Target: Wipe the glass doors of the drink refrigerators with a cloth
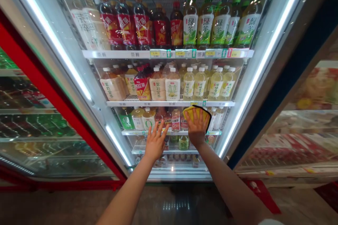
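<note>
My right hand (197, 128) holds a yellow cleaning cloth (188, 111) with a black edge, its fingers spread over it. The cloth is spread out in front of the drinks cooler's shelves, just below the second shelf's front strip (169, 104). To the left, my left hand (155, 144) is raised open with fingers apart and nothing in it. Behind its fingertips are small bottles with pink labels (175, 120). Whether the left fingertips touch a glass pane cannot be made out. Part of the cloth is hidden under my right hand.
Bottled teas with red labels (142, 24) and green caps (190, 21) fill the top shelf. Pale yellow bottles (200, 82) stand on the second shelf. Bright light strips (52, 35) line both sides. A red-framed cooler (60, 102) stands left, another display case (287, 126) right.
</note>
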Tool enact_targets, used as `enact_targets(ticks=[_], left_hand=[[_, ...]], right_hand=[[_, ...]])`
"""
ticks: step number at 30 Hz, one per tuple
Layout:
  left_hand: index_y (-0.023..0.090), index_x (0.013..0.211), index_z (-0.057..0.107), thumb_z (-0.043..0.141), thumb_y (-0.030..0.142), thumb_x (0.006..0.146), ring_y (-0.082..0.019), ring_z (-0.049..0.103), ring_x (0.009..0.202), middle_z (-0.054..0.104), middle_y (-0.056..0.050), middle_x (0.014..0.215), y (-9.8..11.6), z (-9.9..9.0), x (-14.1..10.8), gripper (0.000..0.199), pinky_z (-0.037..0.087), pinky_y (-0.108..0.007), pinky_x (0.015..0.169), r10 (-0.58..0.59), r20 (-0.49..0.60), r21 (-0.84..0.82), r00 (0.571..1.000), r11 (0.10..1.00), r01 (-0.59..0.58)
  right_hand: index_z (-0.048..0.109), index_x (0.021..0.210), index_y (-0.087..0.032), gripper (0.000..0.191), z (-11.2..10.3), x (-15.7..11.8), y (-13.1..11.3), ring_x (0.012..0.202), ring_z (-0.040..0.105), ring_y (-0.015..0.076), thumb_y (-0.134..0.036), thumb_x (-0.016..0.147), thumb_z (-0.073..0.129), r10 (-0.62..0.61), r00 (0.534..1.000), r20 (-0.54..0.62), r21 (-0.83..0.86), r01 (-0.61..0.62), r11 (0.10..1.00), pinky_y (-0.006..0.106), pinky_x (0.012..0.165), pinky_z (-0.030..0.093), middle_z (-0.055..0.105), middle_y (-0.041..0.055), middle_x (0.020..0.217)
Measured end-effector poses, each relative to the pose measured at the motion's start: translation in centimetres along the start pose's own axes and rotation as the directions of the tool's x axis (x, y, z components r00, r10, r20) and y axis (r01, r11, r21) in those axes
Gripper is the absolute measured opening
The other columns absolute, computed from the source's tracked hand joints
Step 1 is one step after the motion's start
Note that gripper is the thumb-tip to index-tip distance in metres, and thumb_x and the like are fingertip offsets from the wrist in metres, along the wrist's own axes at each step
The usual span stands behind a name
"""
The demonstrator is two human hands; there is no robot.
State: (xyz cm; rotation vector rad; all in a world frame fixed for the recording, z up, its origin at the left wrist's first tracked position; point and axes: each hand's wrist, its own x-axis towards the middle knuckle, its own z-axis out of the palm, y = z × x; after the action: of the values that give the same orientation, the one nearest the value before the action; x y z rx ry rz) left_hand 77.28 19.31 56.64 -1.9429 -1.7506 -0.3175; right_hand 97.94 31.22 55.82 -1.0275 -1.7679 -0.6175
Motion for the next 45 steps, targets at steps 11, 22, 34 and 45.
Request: enact_targets(ticks=[11, 22, 34, 45], left_hand=[[0.029, 0.162, 0.02, 0.068, 0.019, 0.079, -0.033, 0.008, 0.158, 0.006, -0.009, 0.171, -2.8, -0.3, -1.5, 0.097, 0.015, -0.059, 0.127, -0.052, 0.044, -0.007, 0.998, 0.999, 0.052], [0.032, 0.162, 0.019, 0.064, 0.02, 0.084, -0.033, 0.011, 0.158, 0.009, -0.006, 0.171, -4.7, 0.4, -2.4, 0.091, 0.015, -0.059, 0.126, -0.016, 0.039, -0.018, 0.999, 1.0, 0.017], [0.029, 0.161, 0.025, 0.063, 0.018, 0.083, -0.036, 0.009, 0.158, 0.009, -0.008, 0.171, -11.6, -0.1, -5.6, 0.088, 0.015, -0.061, 0.126, -0.077, 0.043, 0.013, 0.996, 0.997, 0.077], [0.029, 0.162, 0.023, 0.061, 0.017, 0.083, -0.034, 0.008, 0.158, 0.01, -0.008, 0.171, -14.3, 0.7, -7.3, 0.088, 0.015, -0.06, 0.126, -0.032, 0.067, -0.012, 0.997, 0.999, 0.033]], right_hand=[[0.055, 0.146, -0.035, 0.058, -1.0, -5.3, 4.4, 0.15, 0.034, 0.0308, -0.009, 0.094, 0.051, -0.182, 0.963, 0.2, 0.032, 0.179, 0.983, 0.065, 0.125, 0.015, 0.052, 0.0048, 0.154], [0.049, 0.149, -0.044, 0.067, 2.2, -5.9, -5.3, 0.148, 0.038, 0.0291, -0.008, 0.091, 0.052, -0.235, 0.933, 0.272, 0.181, 0.19, 0.965, 0.064, 0.123, 0.016, 0.054, 0.0016, 0.153], [0.051, 0.15, -0.032, 0.057, 1.7, -1.0, -10.0, 0.151, 0.028, 0.036, -0.014, 0.096, 0.05, -0.042, 0.993, 0.111, 0.072, 0.034, 0.997, 0.069, 0.122, 0.016, 0.05, 0.0102, 0.155], [0.055, 0.145, -0.04, 0.066, 2.2, -6.3, -8.8, 0.147, 0.039, 0.0297, -0.004, 0.09, 0.047, -0.19, 0.949, 0.253, 0.114, 0.166, 0.98, 0.064, 0.125, 0.018, 0.056, -0.0001, 0.151]])
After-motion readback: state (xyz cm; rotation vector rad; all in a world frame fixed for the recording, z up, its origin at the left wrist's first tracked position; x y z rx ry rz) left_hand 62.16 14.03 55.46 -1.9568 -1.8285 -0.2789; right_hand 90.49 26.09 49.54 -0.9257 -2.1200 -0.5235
